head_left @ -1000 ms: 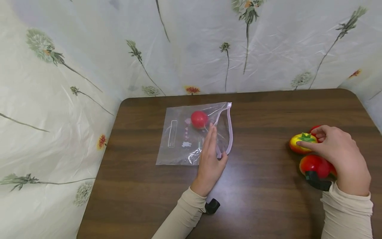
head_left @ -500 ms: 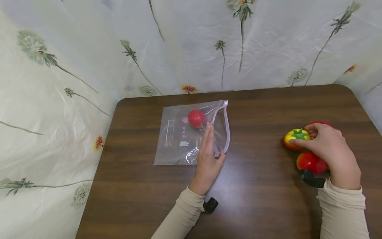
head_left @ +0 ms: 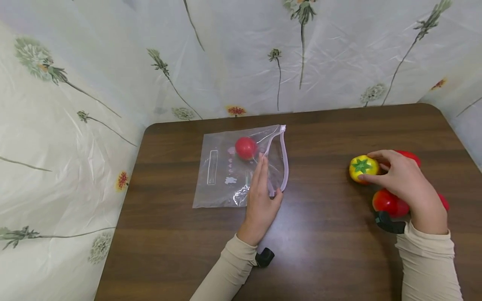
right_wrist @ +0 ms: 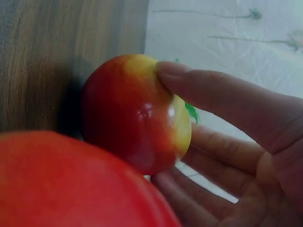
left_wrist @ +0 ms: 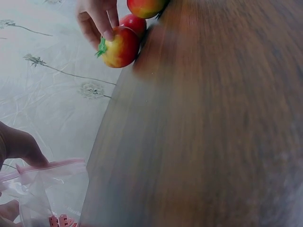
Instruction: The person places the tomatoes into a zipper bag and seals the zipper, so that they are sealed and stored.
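Observation:
My right hand (head_left: pixel 404 179) pinches a yellow-and-red toy tomato (head_left: pixel 363 167) with a green star-shaped leafy top, thumb on the near side and fingertips on the far side. In the right wrist view, the thumb presses the yellow upper part of the toy tomato (right_wrist: pixel 135 116). Whether it is off the table I cannot tell. A clear zip bag (head_left: pixel 220 167) lies flat with a red round thing (head_left: pixel 246 148) in it. My left hand (head_left: pixel 260 205) rests at the bag's parted mouth, fingers straight and thumb spread to the pink zip edge (left_wrist: pixel 61 163).
Beside and behind my right hand sit several red toy fruits; one red-and-orange fruit (head_left: pixel 388 202) is nearest the wrist, another red one (head_left: pixel 410 157) is farther back. The brown wooden table (head_left: pixel 320 251) ends at a flower-patterned sheet (head_left: pixel 241 54).
My right hand has closed on the toy tomato and shifted it a little left and away, leaf top now more upward. The left hand and bag stay in place; the view drifts slightly.

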The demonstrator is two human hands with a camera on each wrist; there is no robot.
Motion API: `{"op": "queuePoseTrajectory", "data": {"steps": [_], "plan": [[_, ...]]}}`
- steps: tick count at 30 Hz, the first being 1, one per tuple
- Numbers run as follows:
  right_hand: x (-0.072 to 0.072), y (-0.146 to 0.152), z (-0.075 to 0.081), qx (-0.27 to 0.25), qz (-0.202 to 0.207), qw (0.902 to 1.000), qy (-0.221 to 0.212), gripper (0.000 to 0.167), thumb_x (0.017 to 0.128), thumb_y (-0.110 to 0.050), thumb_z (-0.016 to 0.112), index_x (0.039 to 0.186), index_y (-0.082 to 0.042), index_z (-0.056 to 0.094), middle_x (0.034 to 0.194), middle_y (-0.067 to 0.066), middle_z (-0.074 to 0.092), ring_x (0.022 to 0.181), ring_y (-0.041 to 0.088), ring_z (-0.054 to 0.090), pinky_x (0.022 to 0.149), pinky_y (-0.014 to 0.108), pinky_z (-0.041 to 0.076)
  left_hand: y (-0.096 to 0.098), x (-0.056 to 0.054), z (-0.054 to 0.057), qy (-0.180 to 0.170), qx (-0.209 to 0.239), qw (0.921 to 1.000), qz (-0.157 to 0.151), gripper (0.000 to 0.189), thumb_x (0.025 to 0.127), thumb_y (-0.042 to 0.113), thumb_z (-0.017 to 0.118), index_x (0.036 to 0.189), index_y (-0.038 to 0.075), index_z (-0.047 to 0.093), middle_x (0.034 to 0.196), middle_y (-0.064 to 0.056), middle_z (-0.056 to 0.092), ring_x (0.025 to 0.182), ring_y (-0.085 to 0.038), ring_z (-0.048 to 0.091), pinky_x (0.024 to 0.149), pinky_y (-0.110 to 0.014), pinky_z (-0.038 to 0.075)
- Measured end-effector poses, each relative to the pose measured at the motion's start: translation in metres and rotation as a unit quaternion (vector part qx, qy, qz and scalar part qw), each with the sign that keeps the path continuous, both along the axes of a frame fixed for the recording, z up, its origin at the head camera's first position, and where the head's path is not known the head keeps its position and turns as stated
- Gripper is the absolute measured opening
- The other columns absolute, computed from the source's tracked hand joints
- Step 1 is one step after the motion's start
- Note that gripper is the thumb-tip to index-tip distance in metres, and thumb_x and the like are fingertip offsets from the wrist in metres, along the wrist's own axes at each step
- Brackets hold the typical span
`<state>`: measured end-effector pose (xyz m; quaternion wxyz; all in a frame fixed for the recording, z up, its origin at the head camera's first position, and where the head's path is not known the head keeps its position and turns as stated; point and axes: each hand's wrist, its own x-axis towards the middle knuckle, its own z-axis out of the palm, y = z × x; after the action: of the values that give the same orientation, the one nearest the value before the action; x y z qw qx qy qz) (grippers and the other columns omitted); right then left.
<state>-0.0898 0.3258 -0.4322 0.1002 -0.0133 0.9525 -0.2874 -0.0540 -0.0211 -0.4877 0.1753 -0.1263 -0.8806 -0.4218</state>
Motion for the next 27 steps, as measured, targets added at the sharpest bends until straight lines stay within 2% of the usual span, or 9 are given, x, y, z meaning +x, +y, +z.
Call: {"op": "queuePoseTrajectory", "data": {"steps": [5,7,10,12,14,17,21,22,27], "plan": [[-0.003,-0.001,-0.002,-0.006,0.019,0.9997,0.014,0.075,0.085,-0.033,0.086,0.142,0.004,0.054,0.139,0.032,0.052,0.117,0.051,0.052,0.068,0.001,0.039,0.0,0.001,0.001,0.001,-0.003,1.0,0.0,0.098,0.08,-0.005,0.081,0.163,0.005,0.028,0.171,-0.012,0.029,0.156,-0.023,0.034,0.122,-0.041,0.038],[-0.004,-0.002,-0.003,-0.012,0.026,0.9994,0.017,0.076,0.084,-0.031,0.087,0.142,0.004,0.053,0.14,0.032,0.051,0.118,0.05,0.051,0.069,-0.001,0.04,0.0,0.001,0.002,0.001,-0.001,1.0,0.001,0.098,0.08,-0.004,0.081,0.163,0.005,0.029,0.171,-0.012,0.029,0.156,-0.023,0.034,0.122,-0.041,0.039],[-0.005,-0.004,-0.004,-0.019,0.028,0.9992,0.018,0.077,0.083,-0.026,0.088,0.143,0.004,0.052,0.141,0.031,0.05,0.121,0.05,0.051,0.073,0.005,0.051,0.0,0.001,0.002,0.002,0.002,1.0,0.0,0.097,0.08,-0.005,0.08,0.162,0.005,0.029,0.171,-0.011,0.028,0.156,-0.023,0.034,0.121,-0.041,0.039],[-0.005,-0.005,-0.004,-0.022,0.028,0.9992,0.019,0.077,0.082,-0.026,0.088,0.144,0.004,0.051,0.142,0.03,0.049,0.122,0.051,0.051,0.08,0.02,0.061,0.0,0.001,0.002,0.002,0.006,1.0,-0.002,0.097,0.08,-0.006,0.08,0.162,0.004,0.029,0.171,-0.012,0.028,0.156,-0.023,0.034,0.121,-0.04,0.04],[-0.005,-0.006,-0.004,-0.025,0.027,0.999,0.025,0.077,0.083,-0.027,0.088,0.144,0.003,0.051,0.142,0.03,0.048,0.122,0.051,0.05,0.086,0.035,0.061,0.0,0.0,0.002,0.006,0.007,0.9999,-0.004,0.097,0.079,-0.007,0.08,0.162,0.003,0.029,0.17,-0.014,0.029,0.156,-0.024,0.034,0.121,-0.039,0.04],[-0.003,-0.009,-0.002,-0.038,0.02,0.9983,0.038,0.076,0.083,-0.028,0.087,0.144,0.002,0.052,0.142,0.028,0.049,0.123,0.05,0.051,0.087,0.019,0.058,0.0,0.0,0.001,0.014,0.007,0.9999,-0.005,0.097,0.078,-0.008,0.08,0.161,0.001,0.03,0.169,-0.017,0.031,0.156,-0.025,0.035,0.12,-0.04,0.042],[-0.001,-0.011,-0.001,-0.063,0.009,0.9963,0.058,0.075,0.084,-0.03,0.087,0.144,-0.001,0.053,0.143,0.026,0.051,0.122,0.048,0.056,0.075,-0.01,0.034,0.0,0.0,0.001,0.016,0.008,0.9998,-0.004,0.098,0.078,-0.008,0.08,0.161,0.001,0.03,0.169,-0.017,0.031,0.155,-0.025,0.036,0.12,-0.039,0.042],[0.0,-0.012,-0.001,-0.071,0.007,0.9956,0.06,0.075,0.084,-0.031,0.087,0.144,-0.002,0.053,0.143,0.025,0.051,0.121,0.045,0.057,0.076,-0.01,0.035,0.0,0.0,0.001,0.016,0.009,0.9998,-0.003,0.098,0.078,-0.008,0.08,0.161,0.001,0.03,0.169,-0.017,0.031,0.155,-0.025,0.036,0.12,-0.039,0.042],[0.002,-0.015,-0.003,-0.125,-0.002,0.9897,0.07,0.07,0.084,-0.027,0.087,0.145,-0.011,0.057,0.143,0.013,0.054,0.108,-0.006,0.06,0.079,-0.003,0.045,0.001,0.0,0.001,0.013,0.009,0.9999,-0.005,0.097,0.078,-0.008,0.08,0.161,0.001,0.03,0.169,-0.016,0.03,0.156,-0.025,0.035,0.12,-0.039,0.042]]}}
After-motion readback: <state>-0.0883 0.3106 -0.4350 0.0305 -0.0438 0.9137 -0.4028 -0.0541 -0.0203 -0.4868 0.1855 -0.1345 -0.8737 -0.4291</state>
